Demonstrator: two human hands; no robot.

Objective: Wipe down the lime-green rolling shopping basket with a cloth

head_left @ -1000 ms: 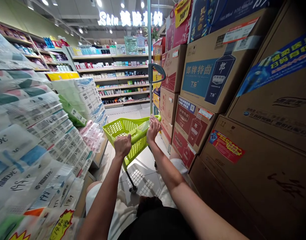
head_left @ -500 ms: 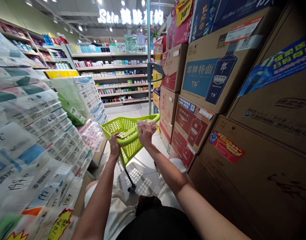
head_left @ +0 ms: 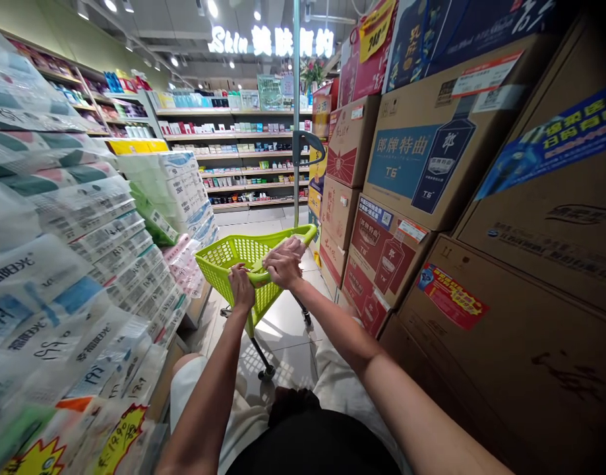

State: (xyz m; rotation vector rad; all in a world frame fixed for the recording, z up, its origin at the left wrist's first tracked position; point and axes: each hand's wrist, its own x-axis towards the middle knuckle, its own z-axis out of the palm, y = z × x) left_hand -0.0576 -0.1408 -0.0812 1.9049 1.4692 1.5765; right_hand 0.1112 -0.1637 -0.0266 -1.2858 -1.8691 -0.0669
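A lime-green plastic shopping cart [head_left: 223, 254] with perforated basket walls stands in front of me on black legs with casters. My left hand [head_left: 241, 289] is closed around the near left part of its green handle bar. Farther right on the same bar lies my right hand [head_left: 283, 265], pressing a crumpled pale pink cloth [head_left: 297, 245] against it. Part of the cloth shows past the fingers; the palm side is hidden. The two hands are close together but apart.
Stacked tissue packs [head_left: 109, 244] line the left side. On the right rise cardboard liquor boxes [head_left: 406, 152]. A metal post [head_left: 297, 79] with a dark loop handle [head_left: 310, 148] stands beyond the cart. Product shelves [head_left: 243, 155] span the back, across a tiled floor [head_left: 277, 323].
My right hand has slid leftward along the handle bar with the cloth, nearer my left hand. My left hand has shifted slightly right. The view has turned slightly left.
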